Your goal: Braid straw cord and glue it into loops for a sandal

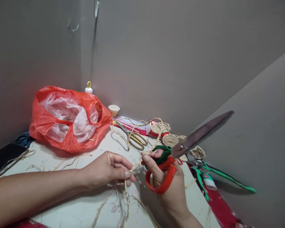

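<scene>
My left hand (112, 169) pinches a braided straw cord (135, 165) between thumb and fingers near the middle of the table. Loose ends of the cord hang below that hand toward the front edge. My right hand (167, 177) holds large scissors (192, 139) with one red and one green handle, blades closed and pointing up to the right. Its thumb and index finger also grip the cord just right of my left hand. From there the cord runs up and back toward coiled braids (160, 127).
A red plastic bag (68, 144) stands at the back left. Behind lie a paper cup (114, 110) and gold-handled scissors (137, 141). Green-handled pliers (228, 179) and a small tube (209, 181) are on the right. Straw strands lie on the white table (197, 205); grey walls enclose it.
</scene>
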Demonstrator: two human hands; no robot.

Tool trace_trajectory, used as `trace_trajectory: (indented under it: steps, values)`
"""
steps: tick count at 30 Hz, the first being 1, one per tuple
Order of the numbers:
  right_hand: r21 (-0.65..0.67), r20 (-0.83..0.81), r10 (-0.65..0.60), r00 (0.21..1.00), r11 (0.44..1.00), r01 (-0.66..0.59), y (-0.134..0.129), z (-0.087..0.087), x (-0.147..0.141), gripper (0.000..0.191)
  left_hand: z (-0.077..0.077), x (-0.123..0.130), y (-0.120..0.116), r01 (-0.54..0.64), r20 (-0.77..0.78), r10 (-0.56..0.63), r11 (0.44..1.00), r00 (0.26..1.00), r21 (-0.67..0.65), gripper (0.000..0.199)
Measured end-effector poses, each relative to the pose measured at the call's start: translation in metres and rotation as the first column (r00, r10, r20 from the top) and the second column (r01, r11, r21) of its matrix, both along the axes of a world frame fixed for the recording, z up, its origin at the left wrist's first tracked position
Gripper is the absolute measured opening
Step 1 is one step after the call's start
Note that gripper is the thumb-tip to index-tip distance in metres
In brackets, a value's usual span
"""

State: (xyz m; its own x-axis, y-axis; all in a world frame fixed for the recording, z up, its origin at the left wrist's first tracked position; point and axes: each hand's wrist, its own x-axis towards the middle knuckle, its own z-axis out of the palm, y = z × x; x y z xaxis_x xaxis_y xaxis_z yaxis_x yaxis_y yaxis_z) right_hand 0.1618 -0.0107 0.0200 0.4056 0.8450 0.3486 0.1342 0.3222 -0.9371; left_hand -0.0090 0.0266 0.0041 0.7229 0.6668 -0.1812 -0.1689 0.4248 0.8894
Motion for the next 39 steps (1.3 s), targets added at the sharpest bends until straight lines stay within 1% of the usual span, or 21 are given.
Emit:
trace_trajectory:
  steps: [4,8,11,14,16,20,23,24,25,26,27,29,31,33,34,36,39]
  values:
    - [0.011,-0.023,0.002,1.0,1.0,-0.002,0.003,-0.001,0.003,0.028,0.001,0.001,0.0,-0.003,0.021,0.004,0.999,1.0,-0.048,0.028]
    - [-0.005,-0.047,0.007,0.999,1.0,-0.007,0.005,-0.003,0.006,0.028,0.003,0.001,0.0,0.042,0.029,-0.04,0.996,0.999,-0.075,0.032]
    - [-0.049,-0.051,-0.012,0.999,0.999,0.009,0.007,-0.004,0.008,0.031,0.005,0.001,0.0,0.049,0.027,-0.048,0.997,0.999,-0.056,0.028]
    - [-0.072,-0.049,-0.002,0.999,0.997,-0.002,0.007,-0.003,0.01,0.033,0.007,0.0,0.001,0.021,0.008,-0.021,0.999,1.0,-0.032,0.023]
    - [-0.096,-0.019,0.003,1.0,0.995,-0.005,0.007,-0.002,0.01,0.035,0.009,0.0,0.002,-0.001,-0.007,0.001,1.0,1.0,-0.023,0.022]
    - [-0.186,0.047,0.034,0.998,0.982,-0.025,0.007,-0.001,0.014,0.034,0.014,-0.002,0.006,-0.083,-0.009,0.083,0.997,0.996,-0.002,0.024]
    - [-0.221,0.083,0.099,0.992,0.972,-0.078,0.01,-0.004,0.025,0.033,0.017,-0.004,0.012,-0.219,-0.017,0.22,0.974,0.975,0.062,0.026]
    - [-0.22,0.136,0.115,0.984,0.972,-0.083,0.012,-0.005,0.03,0.033,0.017,-0.004,0.014,-0.271,-0.021,0.274,0.958,0.961,0.094,0.027]
    - [-0.216,0.229,0.132,0.964,0.973,-0.082,0.014,-0.008,0.035,0.033,0.018,-0.005,0.016,-0.321,-0.024,0.327,0.939,0.945,0.125,0.028]
    - [-0.204,0.366,0.141,0.92,0.977,-0.069,0.017,-0.011,0.04,0.033,0.019,-0.005,0.018,-0.364,-0.026,0.372,0.919,0.928,0.15,0.028]
    - [-0.175,0.515,0.121,0.849,0.984,-0.034,0.02,-0.014,0.045,0.033,0.019,-0.006,0.02,-0.394,-0.026,0.404,0.903,0.914,0.169,0.028]
    - [-0.123,0.758,0.081,0.647,0.992,0.021,0.024,-0.02,0.052,0.032,0.019,-0.006,0.022,-0.432,-0.032,0.445,0.882,0.895,0.189,0.028]
    - [-0.075,0.896,0.042,0.442,0.995,0.058,0.026,-0.025,0.056,0.028,0.018,-0.006,0.023,-0.448,-0.049,0.466,0.871,0.883,0.202,0.028]
    - [-0.034,0.96,0.013,0.279,0.997,0.071,0.027,-0.027,0.057,0.023,0.018,-0.007,0.024,-0.457,-0.063,0.48,0.862,0.875,0.217,0.028]
    - [-0.018,0.976,0.003,0.216,0.998,0.068,0.027,-0.028,0.058,0.022,0.018,-0.007,0.025,-0.465,-0.063,0.488,0.857,0.87,0.223,0.027]
    - [0.009,0.991,-0.017,0.131,0.998,0.061,0.026,-0.027,0.059,0.022,0.019,-0.007,0.026,-0.478,-0.055,0.501,0.849,0.864,0.225,0.024]
    - [0.067,0.996,-0.07,0.061,0.997,0.049,0.027,-0.027,0.061,0.023,0.02,-0.007,0.027,-0.494,-0.048,0.515,0.841,0.856,0.219,0.02]
